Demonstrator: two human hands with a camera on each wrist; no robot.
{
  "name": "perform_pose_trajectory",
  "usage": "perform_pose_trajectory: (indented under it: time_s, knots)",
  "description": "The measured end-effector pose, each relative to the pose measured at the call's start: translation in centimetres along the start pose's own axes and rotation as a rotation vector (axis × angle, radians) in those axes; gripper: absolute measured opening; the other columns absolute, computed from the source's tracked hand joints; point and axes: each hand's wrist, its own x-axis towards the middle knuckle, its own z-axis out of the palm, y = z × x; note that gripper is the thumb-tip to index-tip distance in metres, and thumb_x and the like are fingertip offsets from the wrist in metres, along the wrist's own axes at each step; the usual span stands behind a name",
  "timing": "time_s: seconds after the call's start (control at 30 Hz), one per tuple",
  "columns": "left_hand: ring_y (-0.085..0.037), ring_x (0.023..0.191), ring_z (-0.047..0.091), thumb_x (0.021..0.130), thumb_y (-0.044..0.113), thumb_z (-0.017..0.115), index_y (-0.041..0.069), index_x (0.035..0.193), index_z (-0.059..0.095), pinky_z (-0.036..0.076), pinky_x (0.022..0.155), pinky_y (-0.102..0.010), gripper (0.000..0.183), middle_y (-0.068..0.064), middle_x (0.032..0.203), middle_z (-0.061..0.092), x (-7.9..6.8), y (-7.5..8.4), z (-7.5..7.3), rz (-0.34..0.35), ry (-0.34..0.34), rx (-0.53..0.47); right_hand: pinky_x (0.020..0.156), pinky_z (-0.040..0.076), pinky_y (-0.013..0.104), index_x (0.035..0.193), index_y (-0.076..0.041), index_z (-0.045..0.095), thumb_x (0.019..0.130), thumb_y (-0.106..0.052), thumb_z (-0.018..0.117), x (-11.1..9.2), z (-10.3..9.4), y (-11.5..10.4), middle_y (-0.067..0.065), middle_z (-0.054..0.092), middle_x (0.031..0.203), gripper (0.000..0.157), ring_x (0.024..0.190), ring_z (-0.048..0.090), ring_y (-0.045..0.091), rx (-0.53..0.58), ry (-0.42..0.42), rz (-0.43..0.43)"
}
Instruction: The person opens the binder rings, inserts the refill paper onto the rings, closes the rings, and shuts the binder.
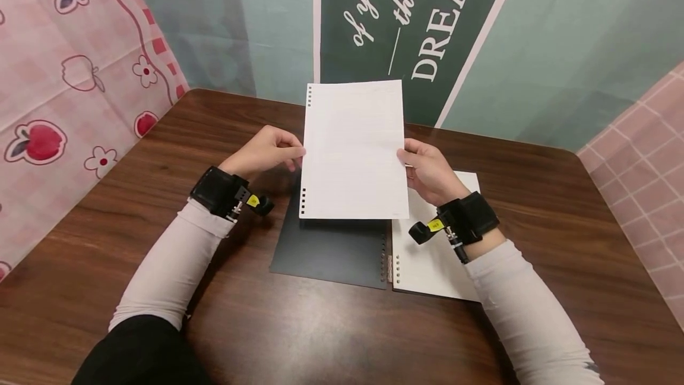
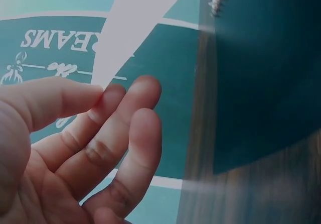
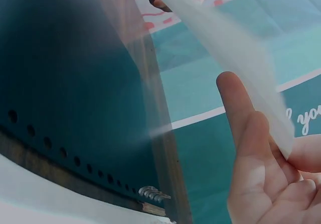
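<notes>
We had a loose sheet of paper (image 1: 352, 150) held up above the bench (image 1: 107, 254), one hand on each long edge; the left hand (image 1: 264, 152) pinched the punched-hole side between thumb and fingertips, and the right hand (image 1: 427, 171) pinched the plain side the same way; so both hands were clamped on the same sheet, set apart by its full width. The sheet stood tilted up toward the wall, its lower edge hanging just over the open notebook (image 1: 374, 251) lying flat on the bench below; the notebook showed a dark cover (image 1: 328, 251) on the left and a white page (image 1: 435, 266) on the right, with the spiral binding between them. From the left wrist view we saw the left fingers (image 2: 115, 133) mostly straight with the paper's edge at the fingertips; the right wrist view showed the right fingers (image 3: 251, 148) under the sheet and the dark cover with its row of holes beside it. Behind the bench hung a green poster (image 1: 417, 22) with white lettering, and a pink apple-print cloth (image 1: 64, 76) to the left.
</notes>
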Motion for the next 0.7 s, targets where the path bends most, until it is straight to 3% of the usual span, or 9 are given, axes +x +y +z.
perform_pose_trajectory:
  time_s: [0.2, 0.43, 0.7]
  knots:
    - [-0.045, 0.082, 0.065, 0.097, 0.013, 0.062, 0.0, 0.091, 0.073, 0.052, 0.081, -0.038, 0.018, -0.016, 0.081, 0.071, 0.0, 0.6, 0.4, 0.038, -0.015, 0.03, 0.082, 0.054, 0.02, 0.147, -0.005, 0.038, 0.107, -0.018, 0.042, -1.1, -0.8, -0.2, -0.003, 0.062, 0.115, 0.042, 0.095, 0.063, 0.008, 0.03, -0.015, -0.039]
    - [-0.044, 0.082, 0.065, 0.097, 0.013, 0.062, 0.001, 0.093, 0.073, 0.052, 0.082, -0.043, 0.017, -0.017, 0.084, 0.071, -0.1, 0.8, 0.9, 0.055, -0.041, 0.043, 0.084, 0.054, 0.02, 0.148, -0.006, 0.037, 0.106, -0.022, 0.045, -2.2, -1.3, -0.3, -0.005, 0.063, 0.116, 0.045, 0.097, 0.064, 0.009, -0.015, -0.016, -0.037]
    - [-0.044, 0.081, 0.064, 0.097, 0.014, 0.062, 0.002, 0.092, 0.073, 0.053, 0.081, -0.043, 0.017, -0.019, 0.085, 0.072, -0.2, 1.5, 2.1, 0.123, -0.114, 0.038, 0.078, 0.055, 0.022, 0.144, -0.006, 0.041, 0.105, -0.023, 0.048, -4.1, -2.6, 0.3, -0.006, 0.067, 0.109, 0.042, 0.09, 0.066, 0.008, 0.006, -0.022, -0.072]
